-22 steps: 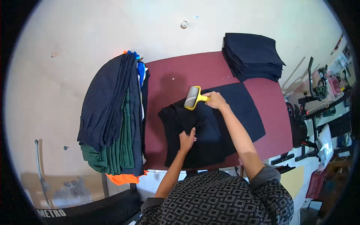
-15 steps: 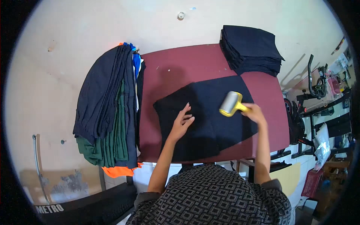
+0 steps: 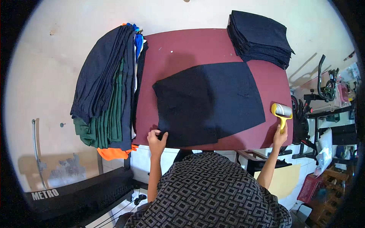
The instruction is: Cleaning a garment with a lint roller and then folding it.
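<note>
A dark, flat-folded garment (image 3: 207, 104) lies across the maroon tabletop (image 3: 178, 41). At its near left corner my left hand (image 3: 156, 142) has thumb and fingers closed about the cloth's edge. My right hand (image 3: 280, 137) grips the yellow handle of a lint roller (image 3: 283, 110). The roller is at the table's right edge, apart from the garment, with its pale cylinder pointing away from me.
Folded dark and green garments (image 3: 102, 79) hang over the table's left side, with orange cloth (image 3: 114, 152) below. A stack of dark folded garments (image 3: 260, 36) sits at the far right. An exercise bike (image 3: 325, 91) stands to the right, a black treadmill (image 3: 83, 205) at lower left.
My right hand has carried the lint roller off the garment to the right table edge. My left hand has moved from above the cloth down to its near left corner.
</note>
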Tool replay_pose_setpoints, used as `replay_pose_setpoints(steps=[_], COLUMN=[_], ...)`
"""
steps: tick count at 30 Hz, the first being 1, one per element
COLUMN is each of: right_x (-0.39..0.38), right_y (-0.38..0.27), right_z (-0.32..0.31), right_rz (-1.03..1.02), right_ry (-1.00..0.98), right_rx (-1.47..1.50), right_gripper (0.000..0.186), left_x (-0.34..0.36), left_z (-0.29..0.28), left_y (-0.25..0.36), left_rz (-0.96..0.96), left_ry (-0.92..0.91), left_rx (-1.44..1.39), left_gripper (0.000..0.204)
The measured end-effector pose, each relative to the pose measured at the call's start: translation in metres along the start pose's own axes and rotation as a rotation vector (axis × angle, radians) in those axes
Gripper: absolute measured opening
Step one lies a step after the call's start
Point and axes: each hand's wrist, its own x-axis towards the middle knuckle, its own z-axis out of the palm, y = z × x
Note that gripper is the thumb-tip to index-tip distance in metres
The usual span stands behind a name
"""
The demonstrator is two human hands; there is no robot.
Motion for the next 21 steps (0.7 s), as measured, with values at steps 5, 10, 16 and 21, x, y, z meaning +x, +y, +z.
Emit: replay_pose_setpoints(steps=[5,10,16,21], right_x=[-0.017,-0.097,-0.224,-0.246], right_y=[-0.028,-0.160,-0.240,-0.233], right_z=[0.006,0.040,0.112,0.131], right_rz=[-0.006,-0.575,-1.045,-0.957], right_ry=[0.164,-0.329,-1.106,-1.103], right_rx=[-0.523,0.003,0.253,0.476], right_gripper=[0.059,0.039,0.076,0.032], left_x=[0.007,0.012,0.030,0.037], left_z=[-0.002,-0.001,-0.022,-0.039], left_y=[-0.026,-0.051,-0.025,-0.021], left_rz=[-0.053,-0.150,-0.427,-0.439], left_ry=[-0.005,-0.130,-0.509,-0.606], left_rx=[-0.086,-0.174,-0.582,-0.556], left_gripper=[0.026,0.034,0.040,0.034])
